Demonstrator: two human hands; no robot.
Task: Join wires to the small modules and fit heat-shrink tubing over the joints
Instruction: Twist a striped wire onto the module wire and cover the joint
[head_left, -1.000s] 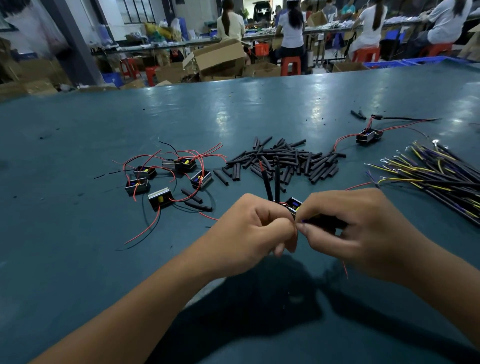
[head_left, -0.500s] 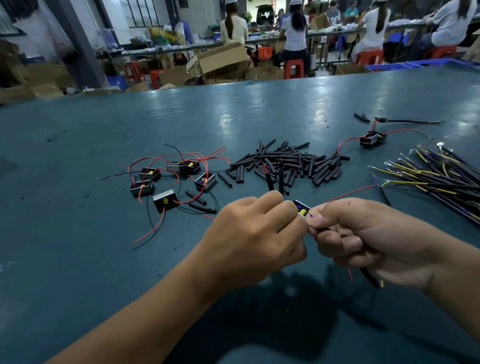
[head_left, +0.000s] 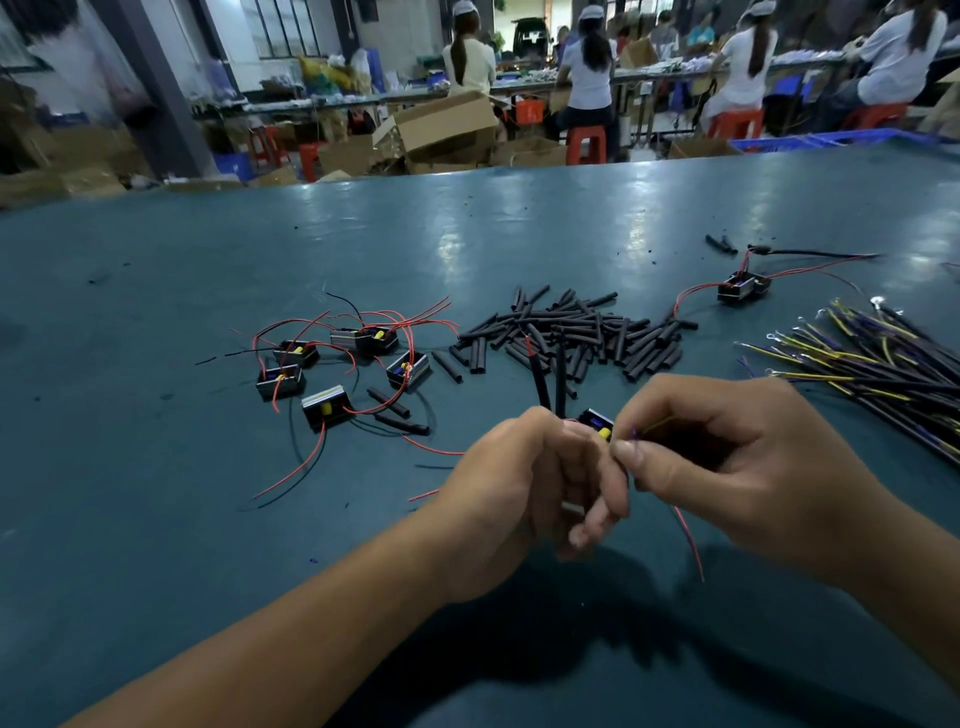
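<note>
Black, with a yellow spot on its face, the module (head_left: 597, 425) is sitting between the two hands above the near middle of the bench (head_left: 156, 519). The left hand (head_left: 530, 493) is curling its fingers round it. Two tube-covered leads (head_left: 548, 382) are standing up from it, pointing away toward the tube pile (head_left: 571, 332), the left one tipped slightly left. The right hand (head_left: 727, 467) is pinching a thin wire end just beside the module; a red wire (head_left: 688, 540) is hanging down below that hand.

Teal and glossy, the bench is carrying a cluster of modules (head_left: 337, 364) with red leads on the left, a lone module (head_left: 740, 287) far right and a wire bundle (head_left: 883, 364) at the right edge. Beyond, people are sitting on red stools (head_left: 584, 143) among cartons (head_left: 447, 127).

Compared with half a second ago, the hands are sitting a little closer together and the right thumb is now pressing nearer the module.
</note>
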